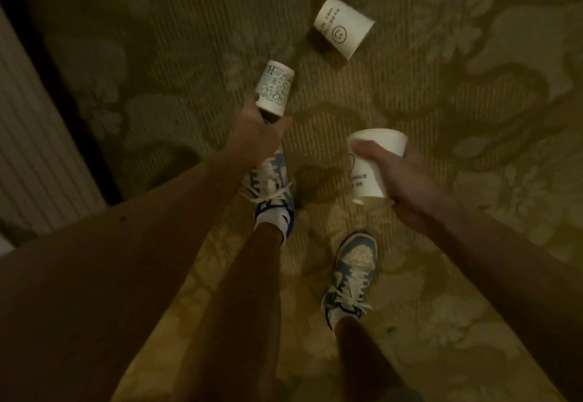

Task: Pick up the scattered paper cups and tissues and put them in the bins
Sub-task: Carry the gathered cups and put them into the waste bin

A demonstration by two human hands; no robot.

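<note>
**Two cups in hand, one on the carpet**

Along the left edge runs a pale ribbed wall panel point(34, 149) with a dark strip beside it. The rest of the floor is a patterned carpet point(473, 92) in dim, yellowish light.

The left hand point(255, 133) reaches forward and down. Its fingers and thumb are curled round the near end of a printed cup point(275, 87), which it holds clear of the carpet with the far end pointing away from the person. Just below that hand is the left shoe point(270, 188), blue and white with pale laces.

Farther ahead, and a little right of the printed cup, a smiley cup point(342, 27) lies on its side on the carpet. No hand touches it, and it is well apart from both held cups.

The right shoe point(350, 278) stands nearer the person, below the right hand.

The right hand point(399, 180) grips a white cup point(377, 157) with blue lettering. The thumb lies across the wall just under the rim, and the fingers wrap behind. This cup is tilted, with its rim away from the person and its base toward them. It is off the floor, and a shadow lies on the carpet to its left.
</note>
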